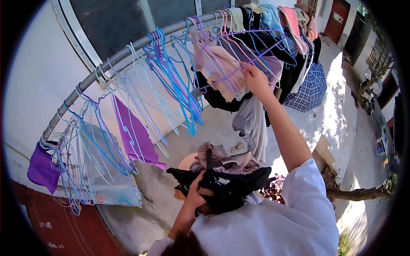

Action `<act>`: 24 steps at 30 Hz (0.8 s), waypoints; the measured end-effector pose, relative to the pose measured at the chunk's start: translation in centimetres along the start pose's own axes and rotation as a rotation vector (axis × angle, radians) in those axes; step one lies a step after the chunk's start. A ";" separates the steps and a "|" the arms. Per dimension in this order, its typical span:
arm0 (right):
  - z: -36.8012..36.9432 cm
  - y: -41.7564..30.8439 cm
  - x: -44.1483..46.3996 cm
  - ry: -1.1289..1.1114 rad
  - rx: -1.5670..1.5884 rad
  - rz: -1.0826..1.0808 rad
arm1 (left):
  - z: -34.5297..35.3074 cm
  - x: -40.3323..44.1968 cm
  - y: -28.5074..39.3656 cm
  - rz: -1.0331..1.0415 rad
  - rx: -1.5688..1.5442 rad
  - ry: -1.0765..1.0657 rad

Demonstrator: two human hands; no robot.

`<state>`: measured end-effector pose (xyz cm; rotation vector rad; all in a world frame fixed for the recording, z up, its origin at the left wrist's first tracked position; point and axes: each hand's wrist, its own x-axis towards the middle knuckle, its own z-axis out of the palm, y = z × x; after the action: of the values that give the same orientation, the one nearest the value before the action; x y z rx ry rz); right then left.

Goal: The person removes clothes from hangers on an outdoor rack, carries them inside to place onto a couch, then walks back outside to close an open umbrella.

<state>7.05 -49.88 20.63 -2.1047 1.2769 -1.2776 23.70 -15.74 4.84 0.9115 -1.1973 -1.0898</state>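
Note:
A purple hanger (230, 77) is pinched in my right hand (256, 81), raised near the right part of the metal rail (124, 53). Behind that hanger hang a pale pink garment (220, 64) and other clothes. Low in front of my body, my left hand (196, 194) is closed on a black garment (230, 192). Beige and brownish clothes (218, 158) lie bunched just beyond it. Blue and purple hangers (179, 81) with nothing on them hang on the rail left of my right hand.
Purple cloths (132, 128) and tangled hangers (77, 158) hang at the left. A checked blue umbrella (307, 89) is below the clothes at the right. A grey garment (252, 123) hangs low in the middle. A tree branch (358, 194) crosses the lower right.

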 end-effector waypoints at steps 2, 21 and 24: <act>0.2 -0.6 0.7 -0.184 0.188 0.112 | -0.2 -0.6 -0.8 0.018 0.002 0.051; 6.2 -3.8 4.3 -0.390 0.811 0.310 | 0.2 -1.1 2.0 -0.148 -0.041 0.244; 6.9 -3.7 2.3 -0.103 0.573 0.257 | -0.1 -1.1 1.9 -0.151 -0.026 0.234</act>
<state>15.12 -50.83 20.76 -1.5303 0.9512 -1.2209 24.02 -14.16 6.34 1.0906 -0.9315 -1.0824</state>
